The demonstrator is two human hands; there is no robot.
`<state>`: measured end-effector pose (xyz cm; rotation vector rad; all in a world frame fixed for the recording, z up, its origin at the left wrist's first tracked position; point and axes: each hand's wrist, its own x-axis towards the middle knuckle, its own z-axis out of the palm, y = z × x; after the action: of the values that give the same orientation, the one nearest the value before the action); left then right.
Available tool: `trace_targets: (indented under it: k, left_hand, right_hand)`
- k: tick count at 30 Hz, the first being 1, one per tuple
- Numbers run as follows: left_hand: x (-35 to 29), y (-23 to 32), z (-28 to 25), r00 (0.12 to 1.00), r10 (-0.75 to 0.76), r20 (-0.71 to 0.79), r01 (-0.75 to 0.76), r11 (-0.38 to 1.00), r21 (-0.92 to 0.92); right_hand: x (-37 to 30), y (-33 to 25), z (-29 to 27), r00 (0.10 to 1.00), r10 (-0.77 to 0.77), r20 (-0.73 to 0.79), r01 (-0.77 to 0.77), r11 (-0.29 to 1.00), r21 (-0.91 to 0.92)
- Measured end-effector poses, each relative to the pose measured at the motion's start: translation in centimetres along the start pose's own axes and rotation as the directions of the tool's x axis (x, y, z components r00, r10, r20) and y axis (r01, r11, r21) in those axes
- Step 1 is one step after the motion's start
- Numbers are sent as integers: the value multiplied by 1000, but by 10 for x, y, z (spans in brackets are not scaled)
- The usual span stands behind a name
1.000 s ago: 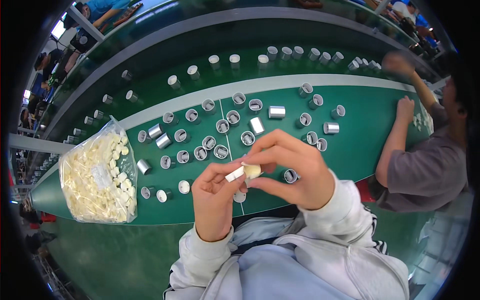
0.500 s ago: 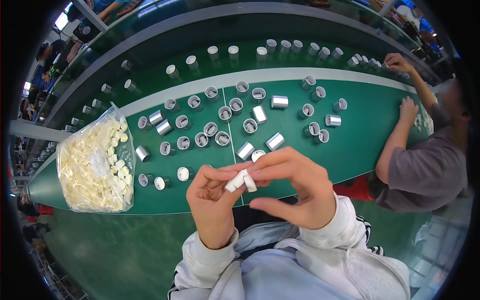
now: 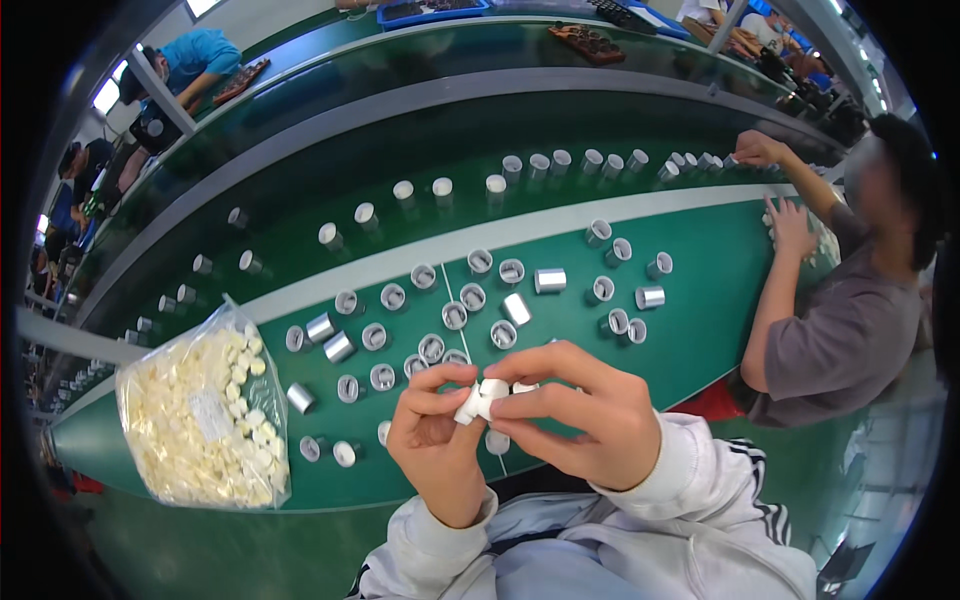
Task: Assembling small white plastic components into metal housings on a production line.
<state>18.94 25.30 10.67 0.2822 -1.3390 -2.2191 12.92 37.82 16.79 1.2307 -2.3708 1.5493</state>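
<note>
In front of my chest, both hands meet around small white plastic cap-like pieces [image 3: 488,398]. My left hand [image 3: 436,440] pinches them between thumb and fingers. My right hand [image 3: 590,410] is closed on them from the other side, fingertips almost touching the left ones. How many pieces there are, and whether they are joined, I cannot make out. Beyond the hands, silver metal cups [image 3: 472,297] stand on the green table [image 3: 700,320], many with dark or grey parts inside. A few lie on their sides, such as one silver cup [image 3: 550,280].
A clear bag of white pieces [image 3: 200,420] lies on the left. Past a pale rail [image 3: 540,208], more cups [image 3: 403,192] line a green conveyor belt, some topped white. At the right, a co-worker's hand [image 3: 762,148] reaches to the cups there.
The view has tilted up, so the table sits lower in the picture. My right fingers have closed in around the white pieces, and the pieces have turned.
</note>
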Motion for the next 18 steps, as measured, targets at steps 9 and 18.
trace_targets:
  k: [9,18]
  left_hand:
    - [62,-25,0,993,-21,-115,27,998,48]
    - [58,-54,-24,911,-181,369,127,978,166]
  right_hand:
    - [99,62,-34,983,-82,167,116,971,-208]
    - [200,257,-69,872,35,489,210,875,-436]
